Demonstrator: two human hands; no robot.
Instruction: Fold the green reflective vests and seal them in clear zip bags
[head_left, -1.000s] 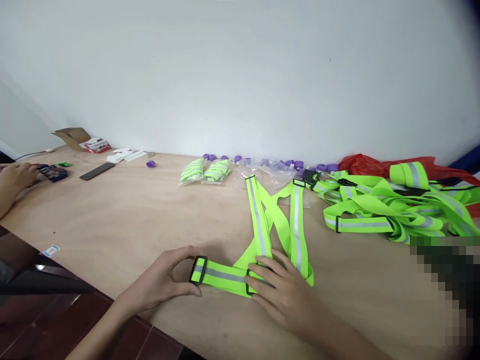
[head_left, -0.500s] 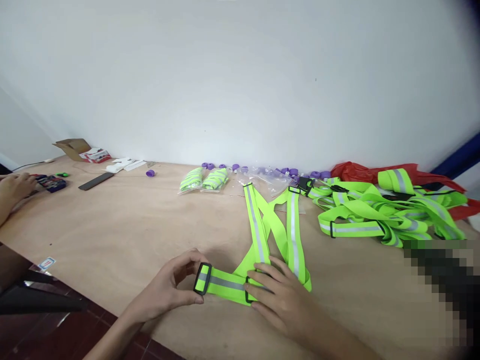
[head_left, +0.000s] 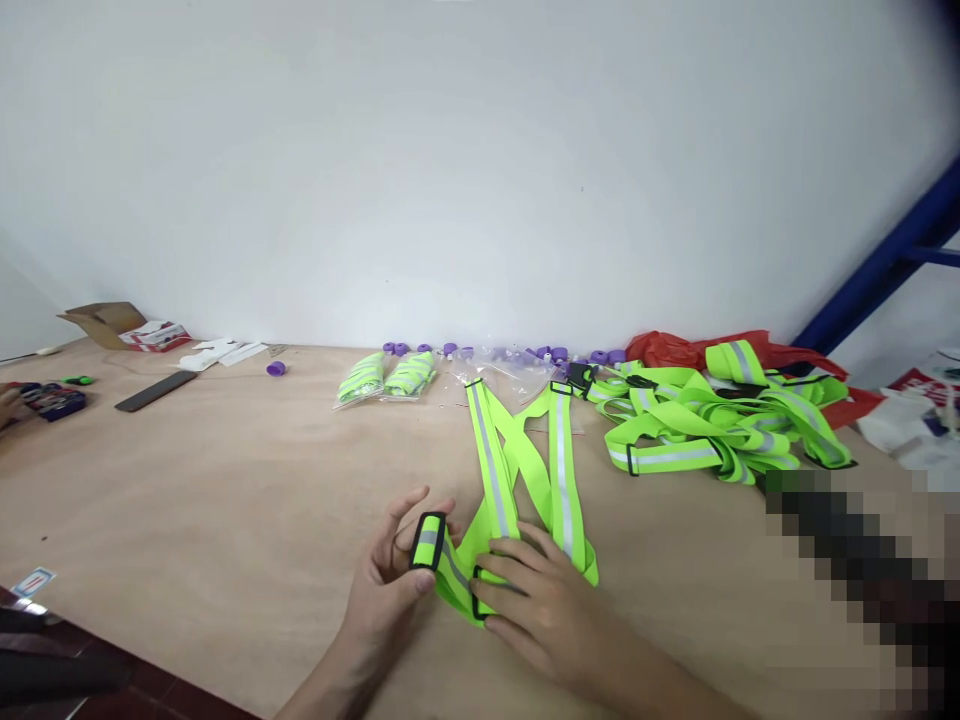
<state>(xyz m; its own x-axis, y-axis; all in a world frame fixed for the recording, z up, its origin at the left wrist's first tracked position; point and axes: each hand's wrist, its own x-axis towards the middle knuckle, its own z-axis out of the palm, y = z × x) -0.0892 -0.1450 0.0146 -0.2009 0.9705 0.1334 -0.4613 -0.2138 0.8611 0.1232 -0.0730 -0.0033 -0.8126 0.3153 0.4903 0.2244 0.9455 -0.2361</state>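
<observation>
A neon-green reflective vest [head_left: 493, 455] made of straps with silver stripes lies crossed on the table in front of me. Pinched by my left hand [head_left: 397, 560] is a black strap buckle [head_left: 428, 541] at the vest's left end, raised off the wood and turned upright. The strap between this buckle and the vest bends slackly. My right hand [head_left: 551, 605] rests over the lower vest with its fingers spread, pressing the strap down. Under those fingertips, a second black buckle [head_left: 476, 597] is partly covered.
Bagged green straps [head_left: 361, 379] and purple caps [head_left: 540, 353] lie near the wall. On the right is a heap of green straps [head_left: 697, 420] against a red bag [head_left: 667, 350]. A grey bar [head_left: 155, 390], a cardboard box [head_left: 109, 322] and another person's hand [head_left: 10, 405] are at left.
My left hand has brought the end buckle right, towards the vest, and turned it, so the strap now bends. My right hand stays on the vest. The view has swung to the right.
</observation>
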